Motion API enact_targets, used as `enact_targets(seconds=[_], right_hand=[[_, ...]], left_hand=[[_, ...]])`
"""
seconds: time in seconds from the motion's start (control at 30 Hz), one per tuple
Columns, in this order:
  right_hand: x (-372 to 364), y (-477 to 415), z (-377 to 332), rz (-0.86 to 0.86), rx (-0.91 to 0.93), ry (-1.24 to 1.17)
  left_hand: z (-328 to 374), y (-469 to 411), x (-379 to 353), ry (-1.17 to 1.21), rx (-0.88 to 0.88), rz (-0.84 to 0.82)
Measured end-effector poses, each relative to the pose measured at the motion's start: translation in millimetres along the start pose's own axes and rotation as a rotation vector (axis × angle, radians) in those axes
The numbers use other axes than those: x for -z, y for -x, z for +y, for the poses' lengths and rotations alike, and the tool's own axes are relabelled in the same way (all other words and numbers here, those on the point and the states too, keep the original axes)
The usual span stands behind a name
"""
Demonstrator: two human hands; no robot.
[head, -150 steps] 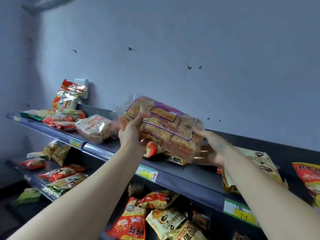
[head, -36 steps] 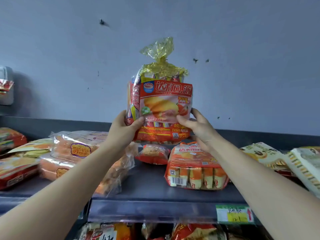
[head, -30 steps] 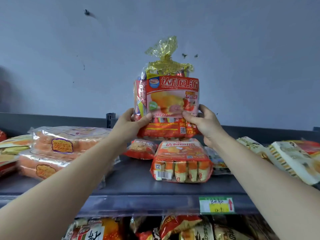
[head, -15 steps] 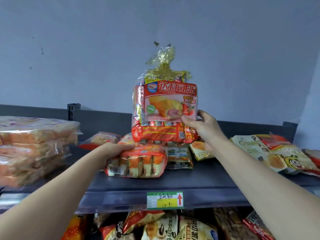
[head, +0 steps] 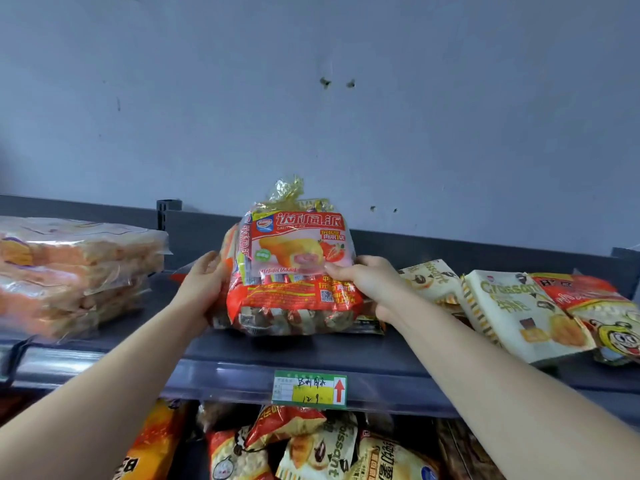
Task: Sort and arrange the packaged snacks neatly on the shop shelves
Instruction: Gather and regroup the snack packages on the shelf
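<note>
A red pie bag (head: 294, 258) with a gold tied top stands on a second flat red pack (head: 287, 318) in the middle of the grey top shelf (head: 242, 355). My right hand (head: 363, 278) grips the red pie bag's right side, thumb across its front. My left hand (head: 204, 282) is pressed against the left side of the bag and the pack under it; its fingertips are hidden behind them.
A stack of clear-wrapped cake packs (head: 76, 271) lies on the shelf at the left. Croissant packs (head: 519, 313) and a red snack bag (head: 595, 306) lean at the right. A price tag (head: 309, 389) marks the shelf edge. Several snack bags (head: 311, 448) fill the lower shelf.
The red pie bag has come down from mid-air onto the flat red pack. My left hand moved from the flat pack up to the bag's left side.
</note>
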State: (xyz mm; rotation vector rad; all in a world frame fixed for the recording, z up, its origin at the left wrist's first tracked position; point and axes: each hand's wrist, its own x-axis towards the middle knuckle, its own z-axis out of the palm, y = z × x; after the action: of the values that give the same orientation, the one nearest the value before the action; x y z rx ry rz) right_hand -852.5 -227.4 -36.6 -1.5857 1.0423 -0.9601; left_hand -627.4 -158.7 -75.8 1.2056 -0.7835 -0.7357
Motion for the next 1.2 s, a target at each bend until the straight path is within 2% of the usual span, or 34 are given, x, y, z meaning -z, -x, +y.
enact_targets(seconds=[0.07,0.17,0.23,0.3,0.37,0.4,0.47,0.53,0.6,0.7,0.8,0.97,1.1,1.2], right_hand=[[-6,-7,3,0.013,-0.009,0.012],[-11,-15,4,-0.001,-0.003,0.094],[-8,-19,5,-0.020,-0.021,0.145],[3,-27,13,0.075,-0.004,0.157],[14,-36,30,0.168,0.104,0.438],[17,-41,39,0.104,0.118,0.616],[18,-46,51,-0.114,0.031,0.926],[16,-46,49,-0.205,-0.017,1.086],[17,-52,48,-0.172,0.062,1.181],[22,-59,48,0.031,0.222,1.343],[31,-58,39,0.298,0.330,1.216],[50,-63,8,0.713,0.303,0.575],[58,-62,-21,0.722,0.377,0.067],[57,-49,-46,0.706,0.500,-0.124]], left_hand=[[5,13,2,0.063,0.070,-0.109],[8,17,1,0.020,0.086,-0.304],[7,11,2,0.022,0.080,-0.319],[8,6,1,0.008,0.103,-0.294],[8,0,2,-0.012,0.136,-0.272],[9,0,2,-0.016,0.156,-0.265],[9,-5,3,-0.031,0.198,-0.264],[9,-7,3,-0.051,0.217,-0.264],[9,-11,4,-0.065,0.228,-0.255],[8,-14,4,-0.073,0.238,-0.261],[9,-14,6,-0.094,0.242,-0.267],[11,-15,5,-0.103,0.257,-0.271],[13,-13,-10,-0.119,0.240,-0.299],[11,-7,-27,-0.109,0.189,-0.343]])
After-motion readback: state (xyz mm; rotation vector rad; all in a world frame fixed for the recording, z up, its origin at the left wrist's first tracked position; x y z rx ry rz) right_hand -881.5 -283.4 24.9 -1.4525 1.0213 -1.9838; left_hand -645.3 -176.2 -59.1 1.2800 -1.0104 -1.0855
